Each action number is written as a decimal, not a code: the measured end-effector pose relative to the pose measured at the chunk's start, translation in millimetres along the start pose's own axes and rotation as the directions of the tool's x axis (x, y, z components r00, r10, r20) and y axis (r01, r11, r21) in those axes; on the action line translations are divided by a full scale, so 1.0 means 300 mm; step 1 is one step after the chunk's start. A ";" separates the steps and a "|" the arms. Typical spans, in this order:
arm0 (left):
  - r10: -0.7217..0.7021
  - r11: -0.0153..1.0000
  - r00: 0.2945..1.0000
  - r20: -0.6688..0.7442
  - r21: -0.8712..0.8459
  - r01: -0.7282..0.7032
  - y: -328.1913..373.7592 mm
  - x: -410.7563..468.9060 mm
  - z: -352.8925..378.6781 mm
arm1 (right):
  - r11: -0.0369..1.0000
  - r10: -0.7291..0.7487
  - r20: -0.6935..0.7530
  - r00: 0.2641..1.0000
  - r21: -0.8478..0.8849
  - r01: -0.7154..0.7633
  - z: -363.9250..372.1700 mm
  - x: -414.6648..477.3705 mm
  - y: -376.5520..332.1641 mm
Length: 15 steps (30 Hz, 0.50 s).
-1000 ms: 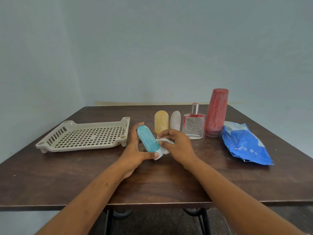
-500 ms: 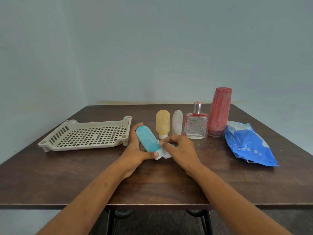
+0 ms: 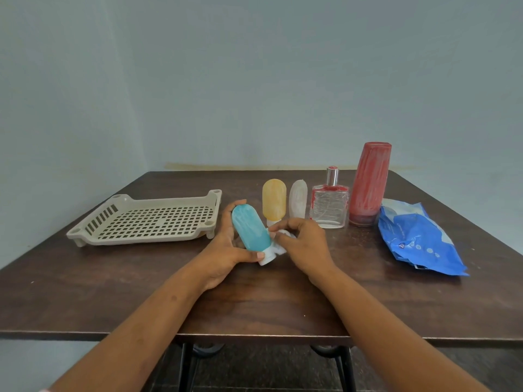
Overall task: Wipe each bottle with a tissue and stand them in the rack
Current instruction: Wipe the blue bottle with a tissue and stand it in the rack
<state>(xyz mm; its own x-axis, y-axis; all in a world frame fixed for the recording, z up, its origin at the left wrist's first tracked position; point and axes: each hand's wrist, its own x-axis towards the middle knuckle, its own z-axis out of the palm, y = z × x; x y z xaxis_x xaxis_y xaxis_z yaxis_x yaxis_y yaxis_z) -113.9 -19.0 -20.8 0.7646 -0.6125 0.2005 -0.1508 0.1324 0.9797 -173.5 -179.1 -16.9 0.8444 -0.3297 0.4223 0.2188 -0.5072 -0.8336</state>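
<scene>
While the rack (image 3: 167, 200) at centre left of the frame has no bottle in it, the wiping step looks to be in hand, and on the first of five. The left hand (image 3: 226, 250) holds the blue bottle (image 3: 250, 230) at mid frame, just above the table (image 3: 254, 301). Its fingers are curled round the back and its thumb lies near the white cap. The bottle is tilted, with its round end to the upper left and its cap to the lower right. The right hand (image 3: 305, 244) pinches a crumpled tissue (image 3: 281, 244) against the neck beside the cap, with its fingers bent in close.

Next, I judge, the tissue should run up the blue body while the left hand turns it. The bottle can then go left and stand cap down on the rack's grid, set squarely so that it does not tip.

Behind the hands stand the yellow bottle (image 3: 274, 200), white bottle (image 3: 298, 202), glass bottle (image 3: 328, 206) and red bottle (image 3: 369, 182), all not yet wiped, it seems. A blue pack (image 3: 418, 241) lies at right.
</scene>
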 end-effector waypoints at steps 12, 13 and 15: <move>-0.020 1.000 0.999 0.025 -0.018 0.021 -0.001 0.003 -0.011 | 0.998 -0.060 -0.016 0.998 -0.023 0.060 0.003 -0.013 -0.026; -0.021 0.999 0.999 0.028 -0.027 0.022 -0.003 0.004 -0.012 | 0.998 -0.064 -0.021 0.998 -0.011 0.064 0.009 -0.015 -0.033; -0.021 0.999 0.999 0.034 -0.044 0.023 -0.005 0.004 -0.015 | 0.996 -0.087 -0.008 0.996 -0.019 0.087 0.015 -0.031 -0.044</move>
<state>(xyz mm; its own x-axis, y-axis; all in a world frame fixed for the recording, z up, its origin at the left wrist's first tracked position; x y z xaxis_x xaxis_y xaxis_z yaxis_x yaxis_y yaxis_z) -109.9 -16.4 -22.1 0.7458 -0.6415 0.1796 -0.1053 0.1526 0.9827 -182.1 -165.7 -11.6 0.8180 -0.2906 0.4964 0.2825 -0.5489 -0.7867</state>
